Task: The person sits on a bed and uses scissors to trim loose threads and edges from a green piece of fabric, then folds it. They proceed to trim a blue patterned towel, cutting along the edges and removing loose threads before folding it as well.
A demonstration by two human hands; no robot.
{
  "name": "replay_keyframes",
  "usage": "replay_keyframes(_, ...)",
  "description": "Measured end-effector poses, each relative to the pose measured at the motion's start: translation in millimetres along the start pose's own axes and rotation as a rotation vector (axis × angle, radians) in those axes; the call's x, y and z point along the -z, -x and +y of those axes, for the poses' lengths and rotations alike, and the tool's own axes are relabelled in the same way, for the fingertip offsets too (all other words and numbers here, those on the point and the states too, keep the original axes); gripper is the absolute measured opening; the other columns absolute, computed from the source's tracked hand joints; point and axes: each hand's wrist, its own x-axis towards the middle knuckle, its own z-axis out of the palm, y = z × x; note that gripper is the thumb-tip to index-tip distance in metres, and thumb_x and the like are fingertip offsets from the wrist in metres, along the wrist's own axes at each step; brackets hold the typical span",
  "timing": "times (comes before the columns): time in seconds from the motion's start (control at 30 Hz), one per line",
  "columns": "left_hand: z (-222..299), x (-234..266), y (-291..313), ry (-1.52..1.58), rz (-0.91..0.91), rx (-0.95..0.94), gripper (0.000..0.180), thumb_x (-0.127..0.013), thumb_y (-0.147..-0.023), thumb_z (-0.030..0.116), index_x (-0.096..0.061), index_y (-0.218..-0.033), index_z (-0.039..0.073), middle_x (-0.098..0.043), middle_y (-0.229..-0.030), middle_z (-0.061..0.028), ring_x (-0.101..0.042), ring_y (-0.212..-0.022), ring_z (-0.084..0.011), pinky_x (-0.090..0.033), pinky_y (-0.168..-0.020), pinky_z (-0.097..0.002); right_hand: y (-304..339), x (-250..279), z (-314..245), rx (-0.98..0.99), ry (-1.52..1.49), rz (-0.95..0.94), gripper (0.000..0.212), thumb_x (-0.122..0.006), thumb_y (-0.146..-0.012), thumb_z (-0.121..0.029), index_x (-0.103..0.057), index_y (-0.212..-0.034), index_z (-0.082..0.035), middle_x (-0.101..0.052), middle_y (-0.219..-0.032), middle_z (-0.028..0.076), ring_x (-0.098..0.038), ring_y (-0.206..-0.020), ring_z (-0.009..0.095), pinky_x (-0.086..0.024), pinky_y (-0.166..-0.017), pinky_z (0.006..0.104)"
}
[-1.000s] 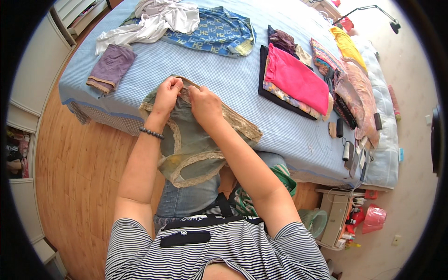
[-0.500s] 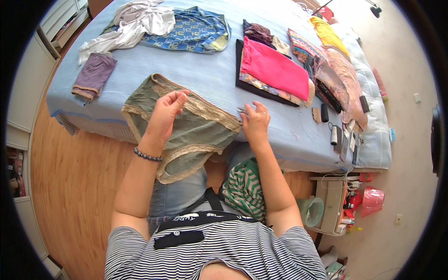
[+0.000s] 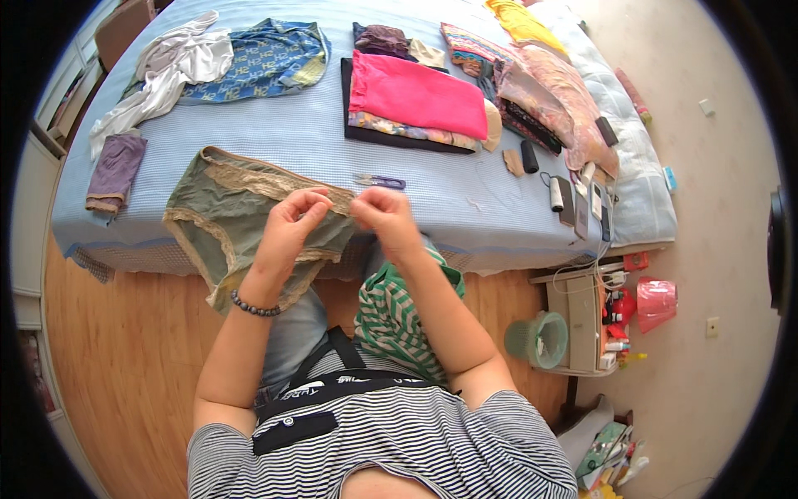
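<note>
Head view: the bed carries most of the clutter. A stack topped with pink cloth lies beyond the right hand, with small snips between them, near that hand. Off to the left are a folded purple garment, white cloth and blue printed cloth; phones lie near the right corner. Green striped cloth rests on the lap, and a bin stands on the floor.

Green underwear trimmed with lace lies over the near edge of the bed, partly covered by the left hand. Its waistband faces away, the crotch points back toward the person, and its long axis slopes nearer from left to right. The left thumb and forefinger are pinched together; the right fingers bunch at the waistband's right end, and whether they grip it I cannot tell.
</note>
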Motion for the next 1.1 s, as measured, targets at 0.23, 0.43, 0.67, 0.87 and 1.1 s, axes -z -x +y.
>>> replay_keyframes(0.23, 19.7, 51.5, 27.1, -0.035, 0.243, 0.009, 0.019, -0.060, -0.092, 0.019, -0.064, -0.105, 0.006, -0.063, -0.112, -0.0011, -0.054, -0.094, -0.0062, -0.042, -0.078, -0.0221, 14.0, 194.8, 9.5, 0.037, 1.078, 0.602, 0.019, -0.061, -0.084, -0.017, -0.063, -0.072, -0.001, -0.057, -0.065, 0.012, -0.054, -0.058, 0.024, -0.040, -0.054, 0.0381)
replay_keyframes(0.43, 10.8, 121.0, 38.7, -0.174, 0.434, -0.041, 0.018, -0.060, -0.092, 0.016, -0.064, -0.106, 0.005, -0.063, -0.100, 0.0014, -0.053, -0.088, -0.0048, -0.041, -0.075, -0.0206, 21.6, 220.5, 29.1, 0.060, 1.435, 0.636, 0.023, -0.069, -0.075, -0.014, -0.066, -0.097, -0.006, -0.061, -0.087, 0.012, -0.060, -0.081, 0.029, -0.048, -0.074, 0.0394)
replay_keyframes(0.67, 23.0, 206.0, -33.7, -1.209, 0.605, -0.472, 0.029, -0.065, -0.086, 0.019, -0.062, -0.109, 0.001, -0.064, -0.091, -0.0095, -0.060, -0.088, -0.0205, -0.046, -0.080, -0.0318, 2.9, 134.2, 25.7, 0.443, 1.351, 0.487, 0.042, -0.072, -0.074, -0.010, -0.059, -0.115, -0.006, -0.057, -0.102, 0.014, -0.056, -0.092, 0.033, -0.046, -0.082, 0.0390)
replay_keyframes(0.87, 22.9, 200.9, -65.0, -1.090, 0.504, -0.149, 0.019, -0.068, -0.084, 0.020, -0.070, -0.089, 0.002, -0.066, -0.084, -0.0072, -0.062, -0.077, -0.0186, -0.048, -0.072, -0.0307, -32.1, 24.5, 36.2, 0.353, 1.069, -0.017, 0.035, -0.075, -0.071, -0.010, -0.057, -0.101, -0.006, -0.056, -0.105, 0.014, -0.056, -0.094, 0.031, -0.047, -0.077, 0.0385)
replay_keyframes(1.1, 55.7, 246.8, -79.0, -0.420, 0.524, -0.287, 0.017, -0.063, -0.089, 0.014, -0.068, -0.088, -0.002, -0.065, -0.078, 0.0016, -0.054, -0.071, -0.0040, -0.044, -0.067, -0.0206, -92.4, 21.5, 16.6, 0.200, 0.660, 0.005, 0.011, -0.058, -0.082, 0.001, -0.049, -0.086, -0.005, -0.046, -0.061, 0.004, -0.044, -0.056, 0.009, -0.038, -0.052, 0.0280)
